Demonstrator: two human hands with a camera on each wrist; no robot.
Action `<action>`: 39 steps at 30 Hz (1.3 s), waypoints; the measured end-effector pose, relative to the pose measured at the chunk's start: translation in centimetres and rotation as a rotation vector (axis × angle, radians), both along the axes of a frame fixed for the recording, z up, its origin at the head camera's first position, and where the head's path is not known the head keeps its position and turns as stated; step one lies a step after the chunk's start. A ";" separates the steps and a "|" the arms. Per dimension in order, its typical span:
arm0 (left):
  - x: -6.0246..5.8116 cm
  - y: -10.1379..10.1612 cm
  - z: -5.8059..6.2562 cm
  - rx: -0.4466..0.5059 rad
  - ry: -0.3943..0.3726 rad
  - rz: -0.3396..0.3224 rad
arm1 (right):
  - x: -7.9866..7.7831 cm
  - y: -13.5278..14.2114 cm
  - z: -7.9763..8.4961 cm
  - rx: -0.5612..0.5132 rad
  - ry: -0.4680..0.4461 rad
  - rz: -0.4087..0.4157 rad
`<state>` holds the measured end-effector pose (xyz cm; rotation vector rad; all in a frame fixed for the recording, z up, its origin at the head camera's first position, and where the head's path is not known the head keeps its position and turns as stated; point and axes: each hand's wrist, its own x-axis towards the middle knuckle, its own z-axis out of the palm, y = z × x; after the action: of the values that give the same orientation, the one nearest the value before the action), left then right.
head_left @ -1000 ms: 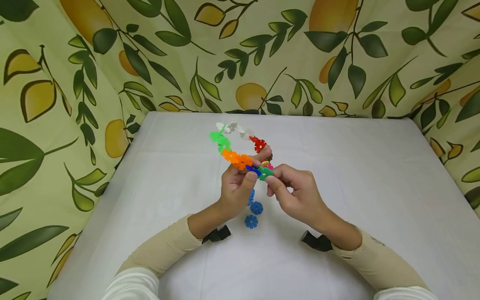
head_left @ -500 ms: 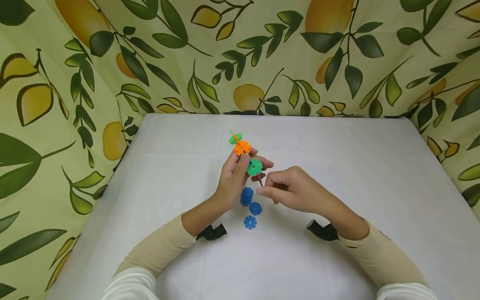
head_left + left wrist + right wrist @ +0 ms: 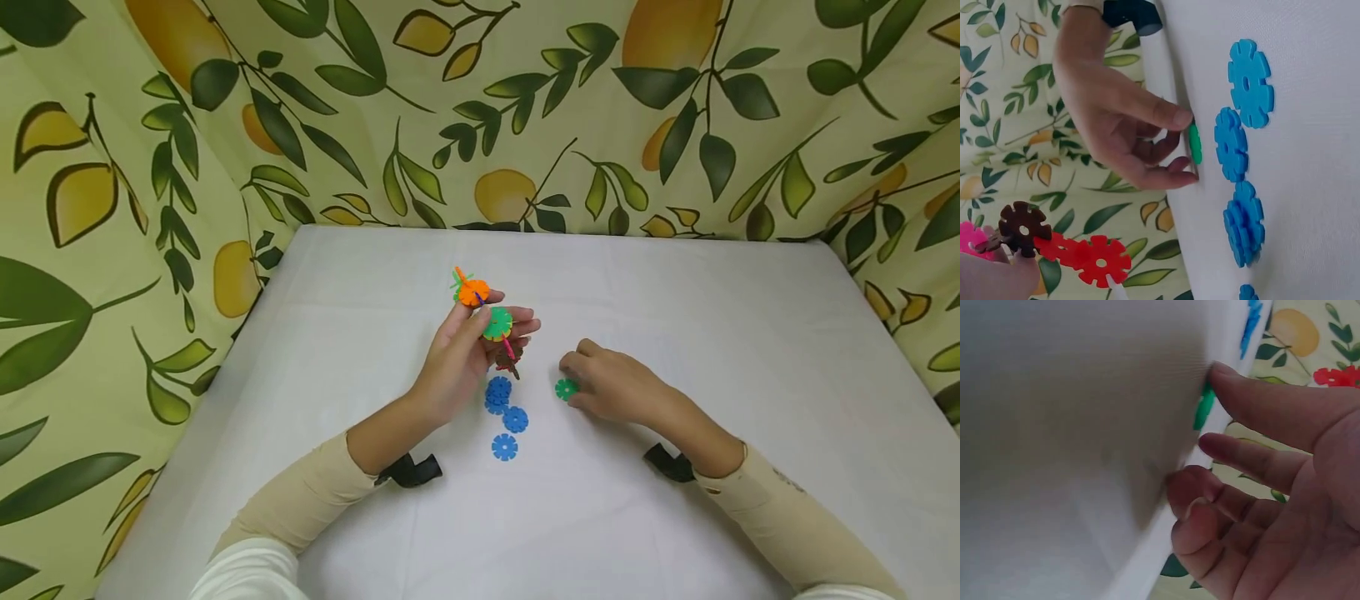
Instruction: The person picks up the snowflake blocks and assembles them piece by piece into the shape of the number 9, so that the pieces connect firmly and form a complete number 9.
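Note:
My left hand (image 3: 457, 358) pinches a chain of interlocking plastic discs (image 3: 474, 292) between thumb and fingers, above the table. Orange, green, red and brown notched discs show in it; part lies hidden behind the hand. In the left wrist view, a brown disc (image 3: 1024, 229) and a red disc (image 3: 1102, 262) of the chain hang at lower left. My right hand (image 3: 618, 387) is down at the table, thumb and fingers on either side of a loose green disc (image 3: 566, 389). The thumb tip is right at that disc's edge, with a small gap toward the index fingertip in the right wrist view.
Several loose blue discs (image 3: 515, 419) lie on the white-covered table (image 3: 360, 333) between the forearms, some overlapping. A black device (image 3: 412, 471) is worn under the left wrist and another (image 3: 670, 461) under the right. A leaf-patterned cloth (image 3: 502, 196) hangs behind the table.
Both hands held the chain a second ago. My right hand has since let go and moved down and right to the loose green disc. My left hand has turned the chain, its ring seen more edge-on.

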<state>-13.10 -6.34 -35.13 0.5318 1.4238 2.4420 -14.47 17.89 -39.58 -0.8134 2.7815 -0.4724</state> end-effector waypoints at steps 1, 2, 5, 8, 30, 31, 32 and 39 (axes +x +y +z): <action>0.0 0.0 0.0 0.011 -0.008 -0.025 | 0.0 0.2 -0.2 -0.015 -0.008 -0.002; 0.1 0.1 0.0 0.023 -0.013 -0.055 | 0.0 0.3 -0.3 -0.032 -0.018 -0.006; 0.2 0.1 0.0 0.088 -0.024 -0.156 | -0.2 0.7 -0.6 -0.074 -0.061 -0.021; 0.3 0.1 0.0 0.158 -0.029 -0.225 | -0.4 0.9 -0.7 -0.097 -0.119 -0.031; 0.4 0.3 -0.7 0.036 0.090 -0.064 | 2.2 1.1 5.3 -0.798 -0.153 0.275; 0.5 0.3 -0.7 0.002 0.102 -0.046 | 2.5 1.0 5.6 -0.814 -0.130 0.279; 0.5 0.3 -0.7 -0.030 0.113 -0.031 | 2.7 1.0 6.0 -0.825 -0.114 0.283; 0.8 0.6 -1.1 -0.127 0.199 -0.027 | 3.8 0.1 6.6 -0.804 -0.066 0.274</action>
<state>-12.27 -5.78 -36.27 0.7774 1.6245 2.3116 -10.62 18.03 -32.94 -1.2616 2.3189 -1.5607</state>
